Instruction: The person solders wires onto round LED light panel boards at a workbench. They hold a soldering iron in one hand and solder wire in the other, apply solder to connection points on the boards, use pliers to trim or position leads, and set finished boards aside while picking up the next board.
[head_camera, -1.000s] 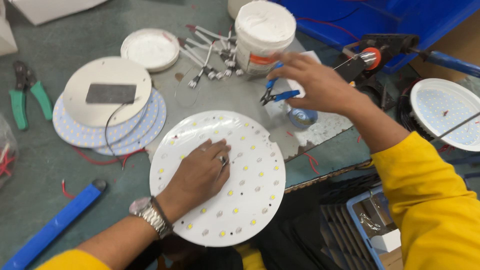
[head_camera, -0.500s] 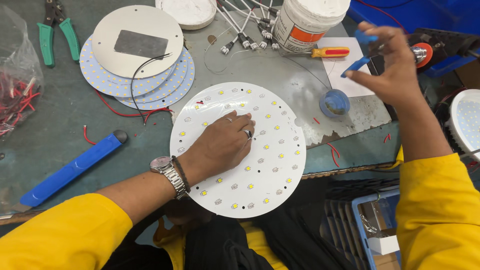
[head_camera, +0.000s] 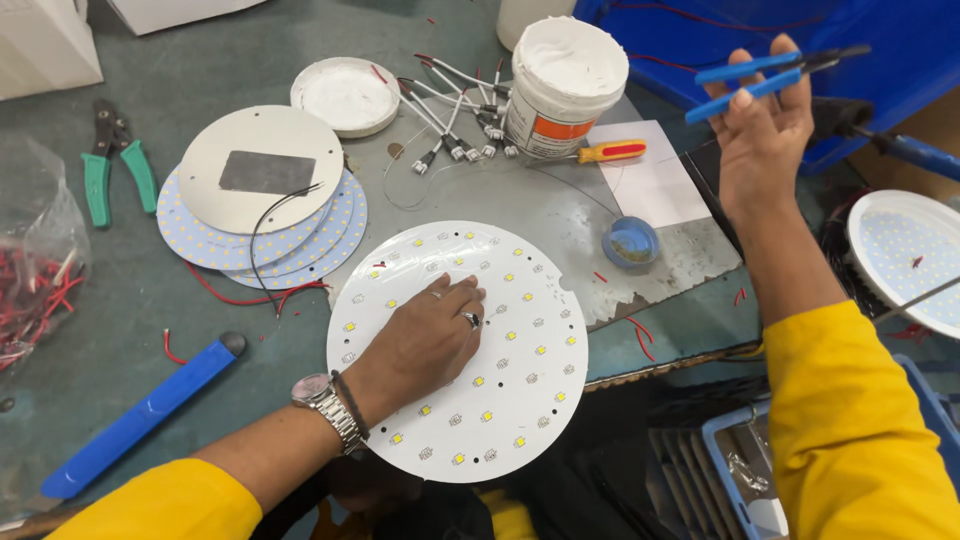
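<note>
While the left hand (head_camera: 430, 335) presses flat and open on the round white LED board (head_camera: 520, 400) at lower centre, the right hand (head_camera: 765, 135) pinches blue-handled tweezers (head_camera: 775, 72) at upper right.

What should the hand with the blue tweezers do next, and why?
Probably bring the blue tweezers down to the round white LED board. The right hand holds them in the air, while the left hand lies flat on the board.

yellow sleeves, steel wristwatch (head_camera: 322, 400), ring (head_camera: 470, 319)
</note>
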